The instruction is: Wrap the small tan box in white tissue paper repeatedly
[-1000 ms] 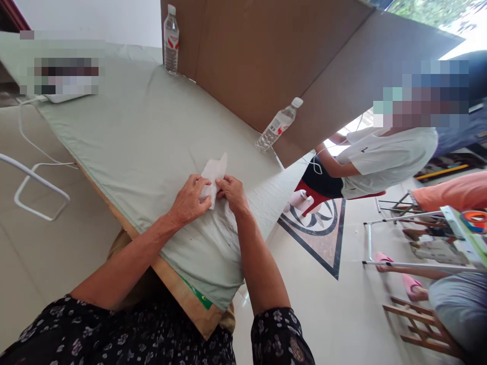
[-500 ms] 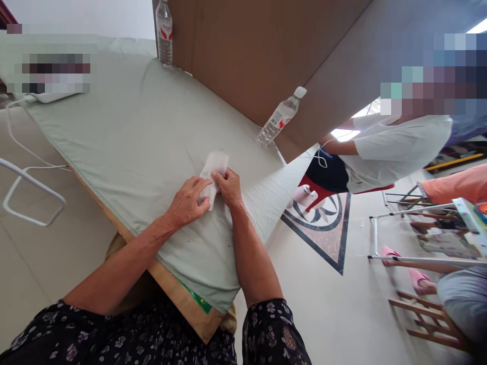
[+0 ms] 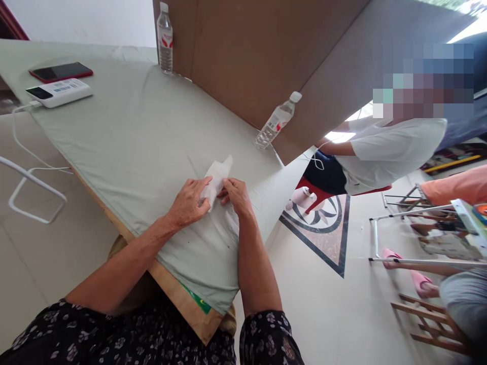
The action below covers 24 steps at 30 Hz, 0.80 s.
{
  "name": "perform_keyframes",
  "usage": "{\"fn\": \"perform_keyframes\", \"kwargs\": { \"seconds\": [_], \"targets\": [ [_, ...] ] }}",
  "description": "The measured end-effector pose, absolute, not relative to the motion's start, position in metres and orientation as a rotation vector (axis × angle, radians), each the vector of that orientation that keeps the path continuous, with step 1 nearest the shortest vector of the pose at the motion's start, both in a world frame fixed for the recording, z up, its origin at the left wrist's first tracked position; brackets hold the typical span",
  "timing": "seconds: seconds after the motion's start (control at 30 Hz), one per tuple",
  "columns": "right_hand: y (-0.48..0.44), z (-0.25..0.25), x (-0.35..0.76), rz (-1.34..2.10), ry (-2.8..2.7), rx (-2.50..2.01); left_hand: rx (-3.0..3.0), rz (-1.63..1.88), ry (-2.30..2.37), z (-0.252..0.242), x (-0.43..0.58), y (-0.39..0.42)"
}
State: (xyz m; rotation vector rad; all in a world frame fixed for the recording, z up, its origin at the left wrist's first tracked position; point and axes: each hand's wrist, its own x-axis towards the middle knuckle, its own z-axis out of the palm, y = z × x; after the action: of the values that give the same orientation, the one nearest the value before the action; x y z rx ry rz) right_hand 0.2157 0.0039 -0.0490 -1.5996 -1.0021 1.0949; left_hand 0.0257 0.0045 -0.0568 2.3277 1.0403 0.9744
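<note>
A folded white tissue (image 3: pixel 218 175) lies on the pale green tablecloth, its loose far corner lifted a little. My left hand (image 3: pixel 189 200) holds the near left side, with the fingertips on top and the thumb at the lower edge. At the right edge, the curled fingers of my right hand (image 3: pixel 235 195) pinch the tissue; their tips are partly hidden. Beneath my right wrist is a crumpled, see-through plastic wrap (image 3: pixel 229 218), partly covered by the hand and forearm.
One water bottle (image 3: pixel 165 45) stands by a large brown cardboard panel (image 3: pixel 243 56); another bottle (image 3: pixel 277 121) is further right. A phone (image 3: pixel 61 72) and a white device (image 3: pixel 61 93) with a cable lie far left. Beyond the panel sits a person in a white shirt (image 3: pixel 399 144).
My right hand has shifted slightly right and down, its fingers curling more. The tissue's far end now points up in a narrower corner. My left hand has hardly moved.
</note>
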Motion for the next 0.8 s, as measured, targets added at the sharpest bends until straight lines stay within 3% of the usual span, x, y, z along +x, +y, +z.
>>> {"fn": "perform_keyframes", "kwargs": {
  "seconds": [0.8],
  "targets": [
    [0.028,-0.061,0.208,0.849,-1.130,-1.600,2.485,0.834,0.955,-0.048,0.027,0.008]
  ]
}}
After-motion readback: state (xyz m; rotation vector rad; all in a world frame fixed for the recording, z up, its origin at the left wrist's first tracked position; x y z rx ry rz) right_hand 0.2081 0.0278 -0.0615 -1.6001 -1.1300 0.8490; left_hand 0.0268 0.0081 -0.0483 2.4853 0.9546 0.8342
